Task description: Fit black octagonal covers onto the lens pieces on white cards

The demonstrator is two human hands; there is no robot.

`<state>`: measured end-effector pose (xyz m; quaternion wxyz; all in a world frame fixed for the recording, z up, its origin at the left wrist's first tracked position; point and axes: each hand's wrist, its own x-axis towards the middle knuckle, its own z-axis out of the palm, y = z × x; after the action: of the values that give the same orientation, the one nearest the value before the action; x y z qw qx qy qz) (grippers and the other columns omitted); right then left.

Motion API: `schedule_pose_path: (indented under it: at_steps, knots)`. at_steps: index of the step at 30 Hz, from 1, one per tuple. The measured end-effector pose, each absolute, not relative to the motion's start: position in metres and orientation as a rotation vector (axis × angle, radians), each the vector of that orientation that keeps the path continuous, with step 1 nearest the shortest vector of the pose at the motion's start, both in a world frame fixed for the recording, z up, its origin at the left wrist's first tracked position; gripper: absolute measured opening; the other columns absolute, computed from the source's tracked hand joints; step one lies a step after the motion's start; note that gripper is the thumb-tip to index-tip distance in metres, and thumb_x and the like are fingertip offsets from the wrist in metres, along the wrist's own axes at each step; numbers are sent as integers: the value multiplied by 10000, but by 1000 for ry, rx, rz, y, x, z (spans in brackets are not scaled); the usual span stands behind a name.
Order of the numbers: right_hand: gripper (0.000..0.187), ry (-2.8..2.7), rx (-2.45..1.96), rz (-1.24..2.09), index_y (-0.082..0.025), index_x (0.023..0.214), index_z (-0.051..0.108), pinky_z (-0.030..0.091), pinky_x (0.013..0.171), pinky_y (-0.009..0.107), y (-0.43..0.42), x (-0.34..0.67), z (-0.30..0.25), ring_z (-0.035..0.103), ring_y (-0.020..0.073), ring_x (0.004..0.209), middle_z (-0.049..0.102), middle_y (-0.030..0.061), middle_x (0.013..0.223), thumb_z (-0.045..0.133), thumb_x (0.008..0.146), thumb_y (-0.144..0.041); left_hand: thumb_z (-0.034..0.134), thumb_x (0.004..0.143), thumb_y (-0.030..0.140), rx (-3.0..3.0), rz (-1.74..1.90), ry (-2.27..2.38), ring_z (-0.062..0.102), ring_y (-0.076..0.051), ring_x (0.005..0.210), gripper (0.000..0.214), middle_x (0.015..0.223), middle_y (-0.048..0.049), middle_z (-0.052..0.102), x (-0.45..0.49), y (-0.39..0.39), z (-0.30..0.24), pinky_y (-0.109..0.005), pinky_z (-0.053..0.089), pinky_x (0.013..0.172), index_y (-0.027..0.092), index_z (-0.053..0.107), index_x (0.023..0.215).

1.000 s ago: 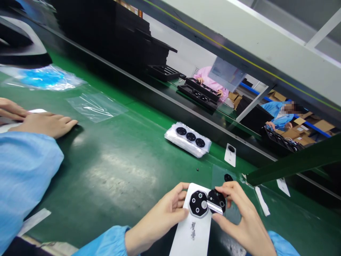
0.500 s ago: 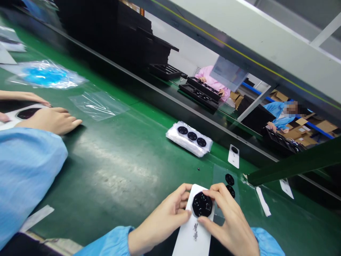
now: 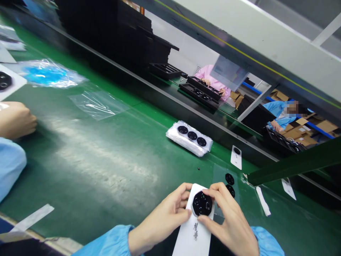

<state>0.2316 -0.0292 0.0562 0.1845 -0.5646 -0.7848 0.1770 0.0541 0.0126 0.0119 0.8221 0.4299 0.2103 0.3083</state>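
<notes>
A white phone back cover (image 3: 194,236) lies tilted at the bottom centre. My left hand (image 3: 162,217) grips its left edge, thumb near the camera ring. My right hand (image 3: 229,220) pinches a black round lens cover (image 3: 202,204) that sits over the cover's camera area, thumb below it and fingers above. Just right of my fingers lies a clear film strip (image 3: 226,177) with two black round lens covers on it.
A clear bag of black lens pieces (image 3: 189,138) lies mid-belt on the green conveyor (image 3: 112,160). A co-worker's fist (image 3: 14,119) and blue sleeve sit at the left, near another white cover (image 3: 7,82). Paper strips (image 3: 262,201), plastic bags and black trays (image 3: 199,93) lie beyond.
My right hand brought the black lens cover from beside the camera ring onto it and now holds it there. The co-worker's hand drew back left and closed; a white cover now lies at far left.
</notes>
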Motion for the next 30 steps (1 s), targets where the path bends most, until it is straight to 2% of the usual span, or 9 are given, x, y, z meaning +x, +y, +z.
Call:
schedule_pose_path:
  at_steps: [30]
  knots:
    - [377,-2226,-1585,504,-215,1053,449,484,698,290,-25,229,61,528,176,843,470,34,965,633,740,-113,565,720,114,884,669,407,578,-148,846,367,1004,-33,597,55,13,10,-282,430,717,203,481,1066]
